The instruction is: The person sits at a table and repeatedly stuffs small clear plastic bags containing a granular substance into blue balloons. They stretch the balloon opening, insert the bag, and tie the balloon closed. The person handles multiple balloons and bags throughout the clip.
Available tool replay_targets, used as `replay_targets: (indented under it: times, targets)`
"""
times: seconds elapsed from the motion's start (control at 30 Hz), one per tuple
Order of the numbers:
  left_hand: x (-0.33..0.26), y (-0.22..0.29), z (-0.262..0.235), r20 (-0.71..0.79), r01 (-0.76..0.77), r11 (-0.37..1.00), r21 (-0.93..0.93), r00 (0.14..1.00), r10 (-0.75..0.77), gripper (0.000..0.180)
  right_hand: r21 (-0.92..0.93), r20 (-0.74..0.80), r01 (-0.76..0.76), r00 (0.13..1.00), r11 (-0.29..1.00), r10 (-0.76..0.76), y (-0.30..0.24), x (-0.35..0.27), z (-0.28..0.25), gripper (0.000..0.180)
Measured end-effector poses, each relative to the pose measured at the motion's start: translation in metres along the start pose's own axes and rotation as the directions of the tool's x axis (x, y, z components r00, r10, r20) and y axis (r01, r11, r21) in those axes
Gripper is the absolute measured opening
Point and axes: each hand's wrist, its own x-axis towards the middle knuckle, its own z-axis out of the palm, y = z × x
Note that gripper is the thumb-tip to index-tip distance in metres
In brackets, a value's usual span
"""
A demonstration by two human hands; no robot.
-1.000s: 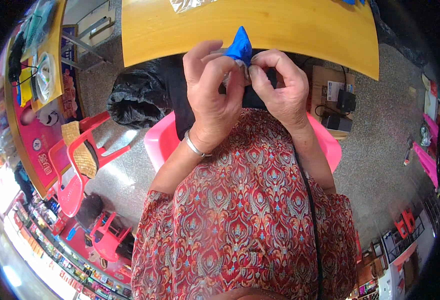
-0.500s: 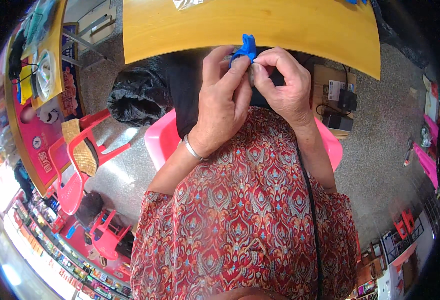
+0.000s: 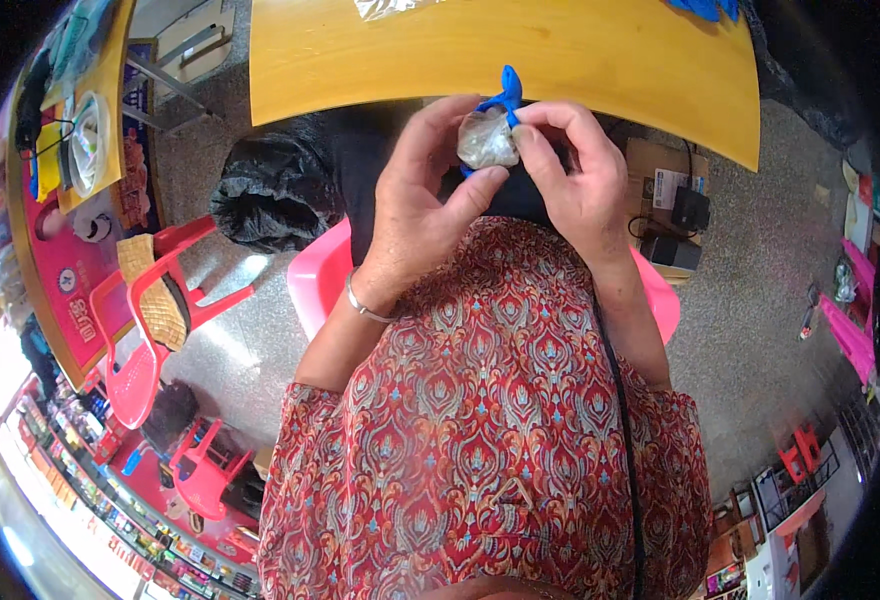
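Observation:
A small roundish lump, whitish-grey and shiny like crumpled clear plastic (image 3: 487, 140), sits between my hands just off the table's near edge. My left hand (image 3: 425, 190) curls round it, fingers behind and thumb along its lower side. A bright blue, soft-looking strip (image 3: 509, 88) loops over the lump's top and sticks up above it; whether it is cloth or rubber I cannot tell. With thumb and forefinger, my right hand (image 3: 575, 175) pinches the strip at the lump's upper right. Part of the lump and the left fingertips are hidden.
Beyond my hands stands a yellow table (image 3: 500, 45), with clear plastic (image 3: 385, 8) and blue pieces (image 3: 705, 8) at its far side. A black bag (image 3: 270, 195) lies at left, near a red chair (image 3: 150, 320). A cardboard box (image 3: 645, 160) with black devices is at right.
My left hand has opened out and turned, bringing the plastic-like lump into sight. The blue strip now stands narrower and more upright, while my right hand keeps its pinch.

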Motion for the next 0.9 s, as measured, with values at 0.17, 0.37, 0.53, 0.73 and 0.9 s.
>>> replay_targets:
  times: [0.17,0.37,0.53,0.73,0.9]
  targets:
    - [0.003,0.016,-0.011,0.047,0.02,0.995,-0.093,0.999,-0.016,0.054,-0.263,0.306,0.518,0.845,0.814,-0.438,-0.027,0.022,-0.022,0.041]
    - [0.002,0.019,-0.018,0.137,0.018,0.941,-0.338,0.99,0.031,0.057,-0.091,0.418,0.47,0.818,0.878,-0.394,-0.026,0.032,-0.016,0.045]
    - [-0.005,0.012,-0.002,-0.114,-0.014,0.949,-0.316,0.993,-0.023,0.049,-0.11,0.199,0.417,0.899,0.902,-0.391,-0.027,0.028,-0.006,0.041]
    - [-0.002,0.012,-0.004,-0.161,-0.173,0.981,-0.085,0.974,0.158,0.032,-0.16,0.217,0.395,0.908,0.905,-0.358,-0.033,0.024,-0.004,0.047]
    - [-0.006,0.01,-0.003,-0.21,-0.271,0.936,0.224,0.925,0.318,0.028,-0.202,0.29,0.397,0.897,0.896,-0.332,-0.036,0.026,-0.006,0.049]
